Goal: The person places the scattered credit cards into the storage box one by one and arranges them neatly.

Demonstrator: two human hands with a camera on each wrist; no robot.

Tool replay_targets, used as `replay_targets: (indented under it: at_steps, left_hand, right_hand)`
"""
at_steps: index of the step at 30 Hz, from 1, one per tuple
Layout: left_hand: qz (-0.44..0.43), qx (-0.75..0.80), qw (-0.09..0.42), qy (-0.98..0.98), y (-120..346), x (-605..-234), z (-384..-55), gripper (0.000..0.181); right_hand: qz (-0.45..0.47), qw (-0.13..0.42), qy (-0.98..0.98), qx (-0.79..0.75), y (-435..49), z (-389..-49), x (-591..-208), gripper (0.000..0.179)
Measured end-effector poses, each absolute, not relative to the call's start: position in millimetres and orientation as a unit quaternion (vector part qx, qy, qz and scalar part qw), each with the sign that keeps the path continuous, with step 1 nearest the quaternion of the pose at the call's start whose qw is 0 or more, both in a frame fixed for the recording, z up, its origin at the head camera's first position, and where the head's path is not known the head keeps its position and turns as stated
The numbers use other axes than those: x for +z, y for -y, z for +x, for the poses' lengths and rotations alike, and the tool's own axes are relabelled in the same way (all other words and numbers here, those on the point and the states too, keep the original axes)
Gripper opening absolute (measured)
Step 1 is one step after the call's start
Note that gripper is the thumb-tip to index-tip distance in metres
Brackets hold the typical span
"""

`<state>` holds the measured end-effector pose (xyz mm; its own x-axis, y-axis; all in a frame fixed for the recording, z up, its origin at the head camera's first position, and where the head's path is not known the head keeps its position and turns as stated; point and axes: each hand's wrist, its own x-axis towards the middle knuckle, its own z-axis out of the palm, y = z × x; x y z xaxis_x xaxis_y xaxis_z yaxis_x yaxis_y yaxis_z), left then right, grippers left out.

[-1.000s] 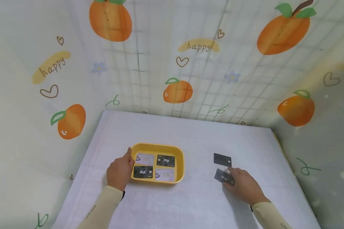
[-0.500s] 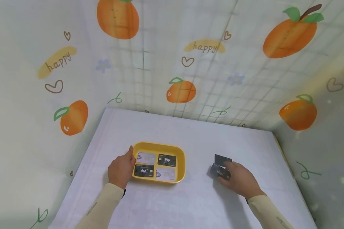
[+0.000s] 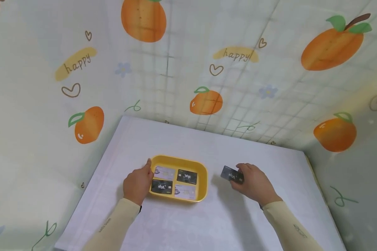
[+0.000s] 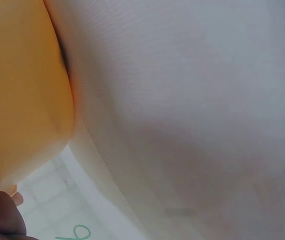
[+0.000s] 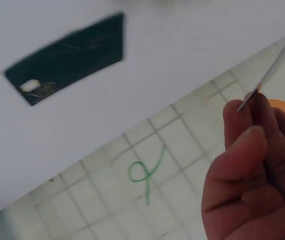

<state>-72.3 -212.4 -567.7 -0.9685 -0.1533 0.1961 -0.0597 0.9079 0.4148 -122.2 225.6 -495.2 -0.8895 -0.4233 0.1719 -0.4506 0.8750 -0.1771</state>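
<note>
A yellow tray (image 3: 204,184) holds two black Vip cards (image 3: 187,177) and two pale cards (image 3: 185,192), laid out in two rows. My left hand (image 3: 137,183) grips its left rim, thumb uppermost; in the left wrist view the fingers (image 4: 2,212) sit at the tray wall (image 4: 25,95). Right of the tray, my right hand (image 3: 253,183) pinches another black Vip card (image 3: 230,174) between thumb and fingers, raised over the table. The right wrist view shows this card (image 5: 276,60) nearly edge-on. There, a dark card with a chip (image 5: 70,60) lies on the table; my right hand hides it in the head view.
The white tabletop (image 3: 182,226) meets a curtain-like backdrop (image 3: 176,80) printed with oranges, hearts and words at its back and sides. Its right edge (image 3: 323,198) runs along the right-hand side of the backdrop.
My right hand has lifted the Vip card off the table area near the other dark card and moved up and left. My left hand keeps its grip on the tray. The head view has shifted slightly.
</note>
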Motion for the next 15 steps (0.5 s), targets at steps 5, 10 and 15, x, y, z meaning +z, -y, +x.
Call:
replay_targets:
  at_steps: [5,10,15]
  left_hand:
    - [0.061,-0.210,0.104,0.970,214.8,-564.5,-70.6,0.050]
    - [0.064,-0.211,0.099,0.970,216.4,-562.7,-71.8,0.050]
    - [0.064,-0.215,0.094,0.970,215.8,-562.9,-75.8,0.050]
  right_hand:
    - [0.222,0.047,0.967,0.116,-193.8,-130.1,-486.3,0.060]
    - [0.244,0.027,0.962,0.122,-147.6,-137.2,-478.9,0.056]
    - [0.281,0.010,0.954,0.106,-103.3,-145.5,-476.4,0.048]
